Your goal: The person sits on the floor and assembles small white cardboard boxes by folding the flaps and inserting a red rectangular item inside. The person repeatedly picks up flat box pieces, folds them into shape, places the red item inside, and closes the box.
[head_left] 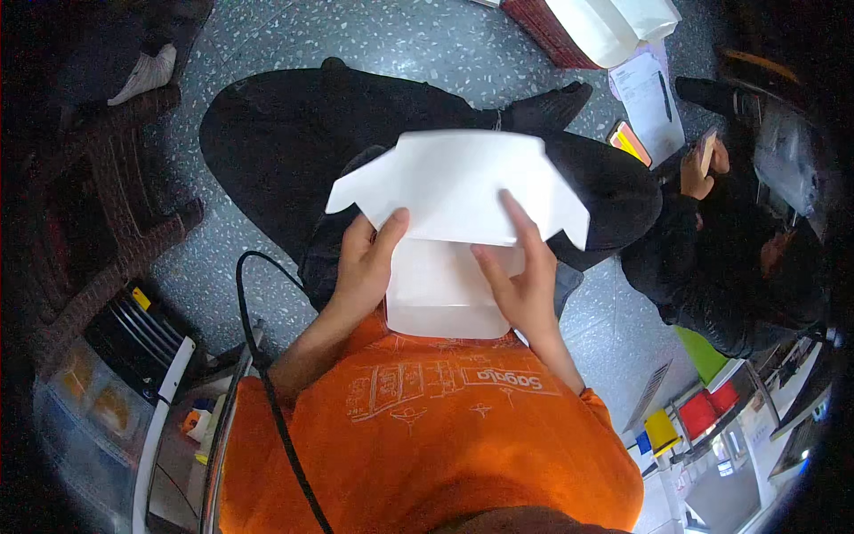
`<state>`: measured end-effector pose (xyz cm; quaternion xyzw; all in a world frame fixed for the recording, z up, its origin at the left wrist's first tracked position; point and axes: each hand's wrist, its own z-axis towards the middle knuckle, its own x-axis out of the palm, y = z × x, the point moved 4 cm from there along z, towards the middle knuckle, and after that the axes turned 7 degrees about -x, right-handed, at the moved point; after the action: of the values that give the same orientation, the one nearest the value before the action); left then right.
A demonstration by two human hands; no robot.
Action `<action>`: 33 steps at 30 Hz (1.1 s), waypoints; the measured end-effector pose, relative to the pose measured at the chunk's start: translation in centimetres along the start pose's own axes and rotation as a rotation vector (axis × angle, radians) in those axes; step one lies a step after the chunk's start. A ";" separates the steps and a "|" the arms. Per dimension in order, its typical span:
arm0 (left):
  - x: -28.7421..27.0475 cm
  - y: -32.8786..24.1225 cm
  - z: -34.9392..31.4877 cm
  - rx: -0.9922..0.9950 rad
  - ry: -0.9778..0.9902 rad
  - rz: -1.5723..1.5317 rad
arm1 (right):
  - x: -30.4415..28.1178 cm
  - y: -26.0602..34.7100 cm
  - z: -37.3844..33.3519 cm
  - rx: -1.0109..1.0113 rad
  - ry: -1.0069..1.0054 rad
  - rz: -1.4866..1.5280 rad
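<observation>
A white cardboard box [445, 307] rests against my orange shirt in my lap, its inside partly showing. Its wide lid panel [454, 182], with angled side flaps, stands up at the far side and hides part of what lies behind. My left hand [366, 258] grips the box's left side near the lid's fold, thumb at the panel's lower left edge. On the right, my right hand [527, 276] holds the other side, with the index finger against the lid panel and the thumb over the box opening.
My crossed legs in dark trousers [294, 125] surround the box on a speckled floor [231, 44]. At upper right are a large open carton [556, 40], papers with a pen [654, 111] and a small colourful pack [628, 142]. Another person's hand [701, 169] holds a small object. A black cable [242, 294] hangs at left.
</observation>
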<state>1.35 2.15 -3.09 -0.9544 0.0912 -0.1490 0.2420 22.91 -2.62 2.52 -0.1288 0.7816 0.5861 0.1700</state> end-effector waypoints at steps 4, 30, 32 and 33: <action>1.2 -1.4 -1.6 0.283 -0.148 0.133 | -0.2 0.9 0.0 0.030 0.005 -0.214; 2.6 -5.5 -2.7 0.683 -0.133 0.616 | -1.2 2.6 2.1 -0.496 0.117 -0.538; 2.7 -6.0 -2.5 0.693 -0.150 0.651 | -1.2 2.8 2.4 -0.513 0.116 -0.560; 2.8 -6.1 -2.3 0.703 -0.153 0.665 | -1.0 2.9 2.7 -0.524 0.115 -0.568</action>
<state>3.89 5.75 2.51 -0.7422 0.3172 -0.0148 0.5901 22.99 0.81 4.81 -0.4118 0.5467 0.6874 0.2430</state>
